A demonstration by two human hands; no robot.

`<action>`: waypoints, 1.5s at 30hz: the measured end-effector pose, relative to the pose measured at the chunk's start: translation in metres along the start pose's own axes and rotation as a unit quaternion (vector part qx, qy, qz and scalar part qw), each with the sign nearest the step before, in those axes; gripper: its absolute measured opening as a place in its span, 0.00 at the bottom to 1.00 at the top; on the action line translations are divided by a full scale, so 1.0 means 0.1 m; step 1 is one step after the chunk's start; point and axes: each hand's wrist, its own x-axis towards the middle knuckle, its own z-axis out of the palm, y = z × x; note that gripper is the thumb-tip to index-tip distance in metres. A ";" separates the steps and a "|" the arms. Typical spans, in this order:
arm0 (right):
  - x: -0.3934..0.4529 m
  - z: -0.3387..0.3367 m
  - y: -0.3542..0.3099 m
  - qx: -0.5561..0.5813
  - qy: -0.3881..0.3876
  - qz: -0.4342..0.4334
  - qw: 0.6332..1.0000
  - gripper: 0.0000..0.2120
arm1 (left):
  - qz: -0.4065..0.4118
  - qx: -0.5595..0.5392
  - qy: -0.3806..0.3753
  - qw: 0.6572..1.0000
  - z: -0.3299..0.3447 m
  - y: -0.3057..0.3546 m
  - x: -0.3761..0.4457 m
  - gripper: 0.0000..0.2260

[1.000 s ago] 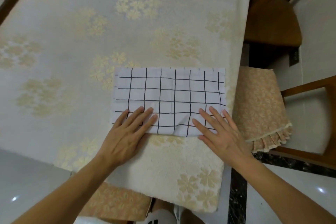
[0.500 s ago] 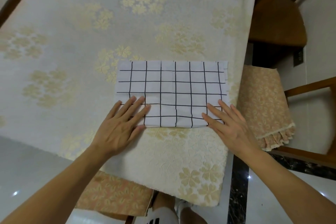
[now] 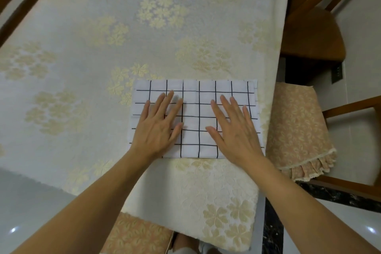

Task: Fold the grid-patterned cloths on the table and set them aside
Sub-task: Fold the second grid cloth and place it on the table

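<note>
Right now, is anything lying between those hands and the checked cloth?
Nothing visible. The left hand and right hand both lie flat, palms down, directly on the folded grid-patterned cloth, which rests on the floral tablecloth near the table's right edge.

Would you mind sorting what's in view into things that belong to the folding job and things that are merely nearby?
Job: cloth, left hand, right hand, both flat on it.
Nearby: tablecloth, chair cushion, wooden chair.
</note>
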 end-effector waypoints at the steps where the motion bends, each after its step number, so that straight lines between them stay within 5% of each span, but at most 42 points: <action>1: 0.08 0.01 0.02 -0.008 -0.005 0.017 1.000 0.33 | -0.013 0.008 -0.008 1.000 0.04 -0.04 0.05 0.29; 28: 0.37 -0.11 0.17 0.004 0.019 0.076 0.997 0.36 | -0.030 0.005 0.045 0.999 -0.02 -0.11 0.30 0.31; 45: -0.09 0.11 0.06 -0.055 -0.032 0.100 0.993 0.35 | -0.058 0.002 -0.009 0.998 0.20 0.08 -0.10 0.31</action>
